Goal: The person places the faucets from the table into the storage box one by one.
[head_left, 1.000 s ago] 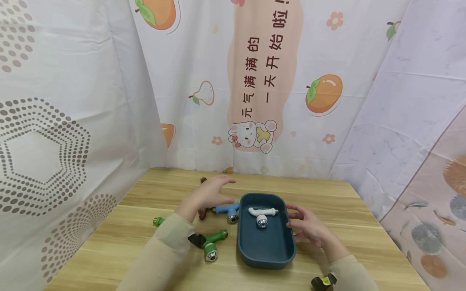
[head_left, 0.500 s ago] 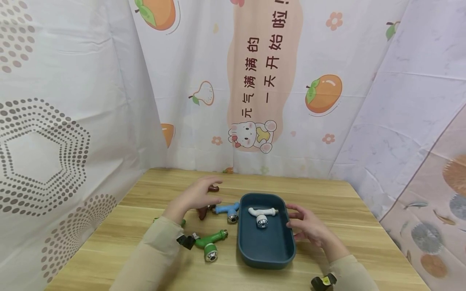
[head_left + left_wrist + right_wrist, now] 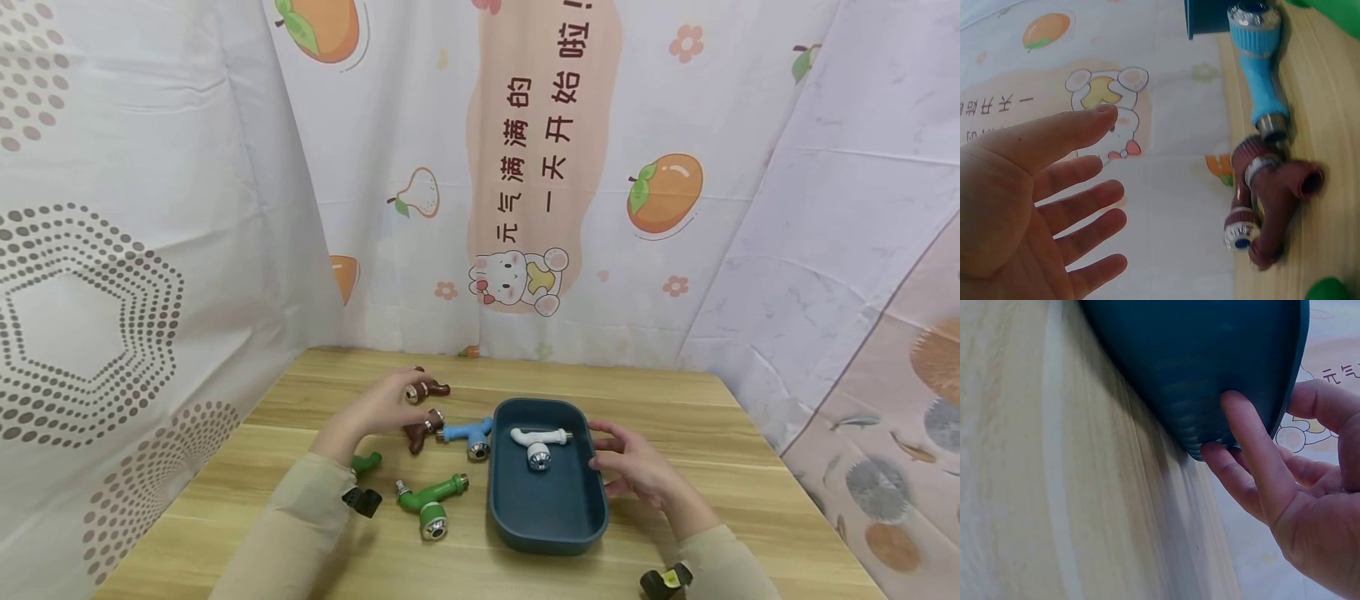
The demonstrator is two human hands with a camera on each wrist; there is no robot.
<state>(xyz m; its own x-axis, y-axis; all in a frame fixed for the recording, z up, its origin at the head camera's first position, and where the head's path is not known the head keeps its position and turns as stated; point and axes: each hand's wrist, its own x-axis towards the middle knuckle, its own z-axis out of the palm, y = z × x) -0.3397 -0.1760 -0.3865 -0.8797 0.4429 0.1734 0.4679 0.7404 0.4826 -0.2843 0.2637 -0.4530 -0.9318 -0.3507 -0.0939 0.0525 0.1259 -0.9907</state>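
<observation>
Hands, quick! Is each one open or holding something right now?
Left hand: open, holding nothing.
Right hand: open, fingers touching the side of the box.

The tray (image 3: 547, 546) was dark teal, the white tap (image 3: 538, 452) inside it silver-tipped. Left of these were a light-blue tap (image 3: 472, 432), two reddish-brown taps (image 3: 415, 435) and two green taps (image 3: 432, 502). The table (image 3: 675, 400) showed yellowish wood grain; the far curtain (image 3: 405, 100) was white with orange fruit, the left curtain (image 3: 247, 208) white with brownish dots.
</observation>
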